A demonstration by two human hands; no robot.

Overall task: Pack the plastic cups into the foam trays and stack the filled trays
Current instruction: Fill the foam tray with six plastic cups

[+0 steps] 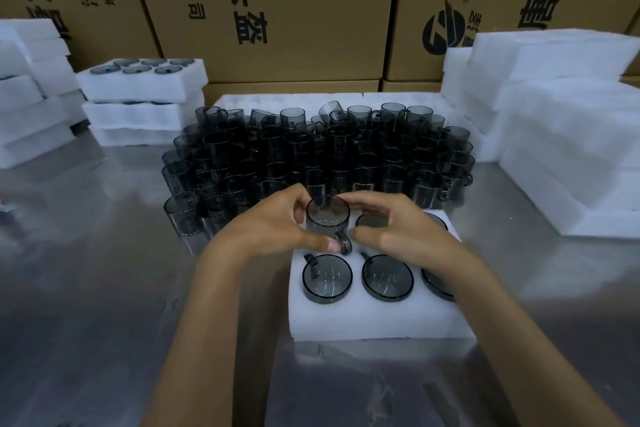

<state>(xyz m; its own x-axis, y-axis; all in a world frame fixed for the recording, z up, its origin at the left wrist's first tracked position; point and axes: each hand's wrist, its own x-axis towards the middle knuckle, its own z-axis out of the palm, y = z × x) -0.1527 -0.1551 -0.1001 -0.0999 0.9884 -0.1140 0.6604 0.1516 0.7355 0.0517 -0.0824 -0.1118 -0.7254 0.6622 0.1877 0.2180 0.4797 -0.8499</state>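
Smoky see-through handled cup (pixel 327 218) gripped by left hand (pixel 277 225) and right hand (pixel 398 232) over foam tray (pixel 374 322) on table (pixel 86 270); boxes (pixel 263 3) printed "有限公司".

one head-worn view looks forward and down, close over the metal table (pixel 86 253).

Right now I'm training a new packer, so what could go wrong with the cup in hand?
The cup sits only partly in its slot in the foam tray, handle toward the person; if the handle misses its notch, pressing may jam it or tear the foam. The left hand and right hand work right beside the loose cups, some already tipped, so a careless withdrawal might topple more.
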